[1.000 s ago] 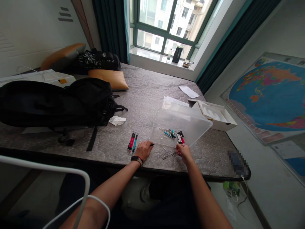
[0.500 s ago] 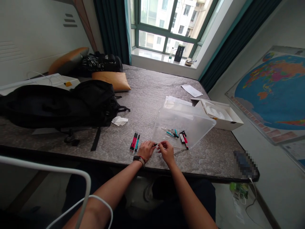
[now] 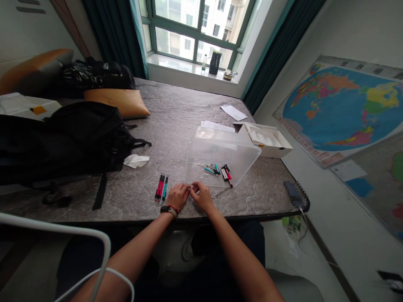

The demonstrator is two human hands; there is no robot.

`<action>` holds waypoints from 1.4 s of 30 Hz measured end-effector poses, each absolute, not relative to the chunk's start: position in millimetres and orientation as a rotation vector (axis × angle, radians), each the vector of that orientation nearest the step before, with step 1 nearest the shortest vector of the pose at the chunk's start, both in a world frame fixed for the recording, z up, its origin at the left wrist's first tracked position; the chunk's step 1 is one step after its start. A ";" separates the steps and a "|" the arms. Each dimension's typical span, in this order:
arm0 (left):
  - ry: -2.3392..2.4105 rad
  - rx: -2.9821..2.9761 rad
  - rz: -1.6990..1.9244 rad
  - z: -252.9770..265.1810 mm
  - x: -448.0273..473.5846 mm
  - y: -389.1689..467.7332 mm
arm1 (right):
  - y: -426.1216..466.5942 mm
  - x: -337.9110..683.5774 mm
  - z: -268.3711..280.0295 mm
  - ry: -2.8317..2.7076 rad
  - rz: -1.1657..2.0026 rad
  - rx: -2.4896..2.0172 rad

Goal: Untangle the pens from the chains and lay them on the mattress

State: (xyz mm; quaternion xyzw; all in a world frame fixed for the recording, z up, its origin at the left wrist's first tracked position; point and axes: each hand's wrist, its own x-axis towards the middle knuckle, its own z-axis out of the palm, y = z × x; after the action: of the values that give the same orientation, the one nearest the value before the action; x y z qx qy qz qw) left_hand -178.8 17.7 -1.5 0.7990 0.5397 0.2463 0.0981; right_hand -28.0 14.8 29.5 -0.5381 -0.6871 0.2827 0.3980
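My left hand (image 3: 178, 196) and my right hand (image 3: 202, 198) meet at the front of the bed, fingertips pinched close together. Between them is something small and thin, mostly hidden by the fingers, that I cannot make out. Just left of my left hand, red pens (image 3: 160, 187) and a teal pen (image 3: 165, 188) lie side by side. Beyond my fingers stands a clear plastic box (image 3: 242, 161). Teal pen parts (image 3: 210, 171), thin metallic pieces and a cluster of red, white and black pen parts (image 3: 226, 174) lie in the box area.
A black backpack (image 3: 78, 134) and an orange cushion (image 3: 116, 100) occupy the left side. A crumpled tissue (image 3: 136, 160) lies behind the pens. An open white box (image 3: 270, 140) is at the right, and a blurred phone (image 3: 296, 193) sits near the right corner. A white tube (image 3: 63, 227) crosses the lower left.
The camera has turned to the right, so the scene appears shifted left. Both hands remain together at the same spot, and the dark tip seen at the left fingertips is now hidden.
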 end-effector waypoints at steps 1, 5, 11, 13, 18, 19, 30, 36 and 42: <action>1.598 2.373 0.725 -2.1 -178.8 17.9 | 14.6 -27.4 30.5 -1.741 0.726 -1.356; 1.607 2.396 0.708 -6.2 -178.4 19.0 | 15.3 -24.3 35.9 -1.808 0.678 -1.354; 1.605 2.415 0.724 -8.9 -178.1 19.4 | 18.7 -23.5 38.6 -1.844 0.619 -1.354; 1.602 2.416 0.733 -8.7 -178.3 19.1 | 18.6 -24.6 39.7 -1.848 0.610 -1.354; 1.587 2.400 0.787 -7.7 -178.7 18.2 | 16.3 -27.3 46.4 -1.863 0.605 -1.330; 1.584 2.400 0.797 -7.3 -178.7 18.0 | 15.7 -27.5 47.4 -1.867 0.602 -1.322; 1.571 2.438 0.813 -7.4 -179.1 17.7 | 6.4 -30.2 41.3 -1.850 0.590 -1.335; 1.526 2.430 0.813 -11.1 -180.6 18.6 | 4.3 -30.7 34.3 -1.812 0.609 -1.360; 1.475 2.409 0.815 -11.9 -179.3 18.6 | 5.8 -27.7 30.3 -1.763 0.633 -1.370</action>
State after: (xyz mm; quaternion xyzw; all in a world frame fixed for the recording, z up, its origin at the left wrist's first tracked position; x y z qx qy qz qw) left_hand -179.3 18.6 -11.9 0.8153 0.4992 0.2757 0.1004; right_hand -27.7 5.8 30.3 -0.5413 -0.6966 0.2501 0.3991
